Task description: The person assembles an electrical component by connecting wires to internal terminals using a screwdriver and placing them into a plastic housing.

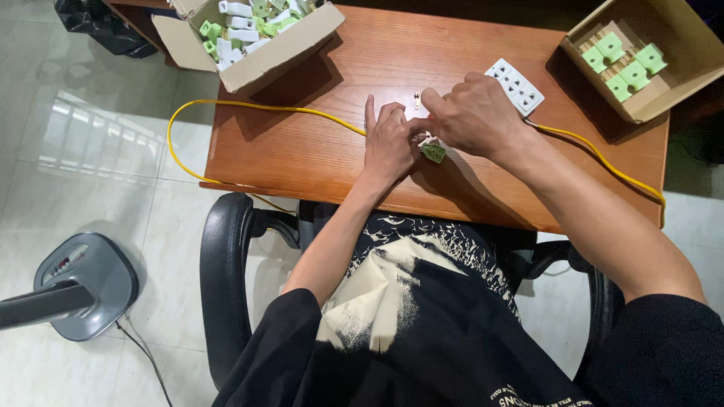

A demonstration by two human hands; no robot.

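Head view: both hands [434,128] on green plug part [434,153], yellow cable [249,106] alongside.

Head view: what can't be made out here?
- Green part: mostly covered by the left hand and right hand; grip and shape unclear.
- Small metal piece on the desk: too small to identify.
- Yellow cable: its run under the hands is hidden.
- Left box: cut off by the top edge.
- Right box: cut off by the top edge.
- White socket plate: near end behind the right hand.
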